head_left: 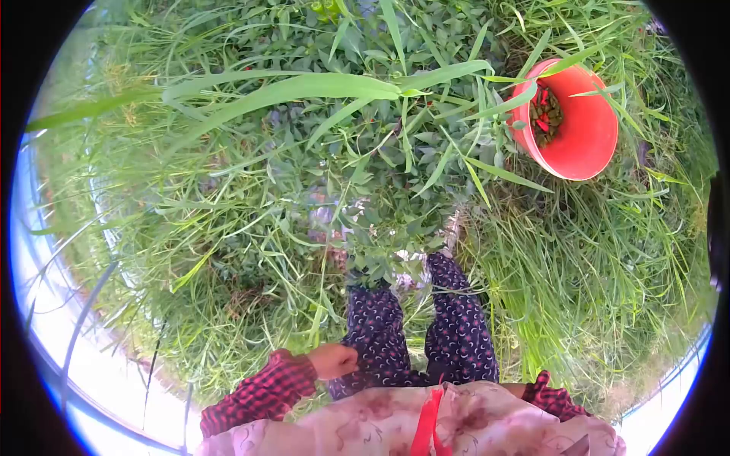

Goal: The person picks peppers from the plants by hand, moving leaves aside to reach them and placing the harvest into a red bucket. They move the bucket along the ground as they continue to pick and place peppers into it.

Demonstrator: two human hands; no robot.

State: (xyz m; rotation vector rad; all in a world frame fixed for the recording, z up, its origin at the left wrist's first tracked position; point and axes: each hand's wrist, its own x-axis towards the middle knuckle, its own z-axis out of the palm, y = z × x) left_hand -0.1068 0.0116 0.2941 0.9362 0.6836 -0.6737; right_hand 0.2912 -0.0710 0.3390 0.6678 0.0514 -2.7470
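Note:
My left hand hangs low by my left thigh, fingers curled into a fist; I cannot see anything in it. Its sleeve is red-and-black check. My right hand is hidden behind my floral top; only its checked cuff shows at the lower right. A red bucket stands in the grass at the upper right, with red and green chillies in its bottom. I stand in dark patterned trousers facing a leafy green plant.
Tall grass and long blades surround me on all sides. The low leafy plants fill the middle, with a few small red spots among the leaves. A red strap hangs down my front.

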